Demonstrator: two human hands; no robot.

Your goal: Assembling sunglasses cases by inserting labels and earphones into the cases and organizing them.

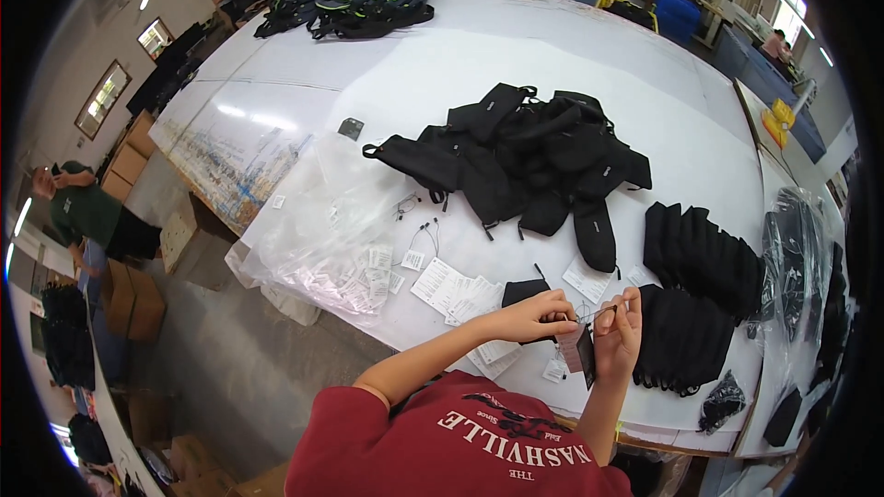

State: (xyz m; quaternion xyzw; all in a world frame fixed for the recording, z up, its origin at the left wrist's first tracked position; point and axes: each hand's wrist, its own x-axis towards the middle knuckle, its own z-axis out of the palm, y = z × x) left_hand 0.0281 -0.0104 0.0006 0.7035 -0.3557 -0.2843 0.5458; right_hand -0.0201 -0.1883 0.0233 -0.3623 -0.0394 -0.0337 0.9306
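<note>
My left hand (537, 317) and my right hand (619, 329) are close together over the near edge of the table, both with fingers pinched. A thin dark hang-tag string (597, 312) stretches between their fingertips. Below it dangle the hang tags (578, 352), one pale pinkish and one dark. Under my left hand lies a small black pouch (523, 292), partly hidden by the fingers. Loose white printed labels (451, 290) spread on the table left of my hands, and another white label (587, 278) lies just beyond them. Several string loops (425, 232) lie farther left.
A heap of black pouches (552, 152) fills the table's middle. Stacked black pouches (686, 336) stand at the right, near clear plastic-wrapped goods (794, 258). Clear plastic sheeting (308, 221) covers the left edge. Backpacks (364, 0) lie at the far end; a person (92, 212) stands left.
</note>
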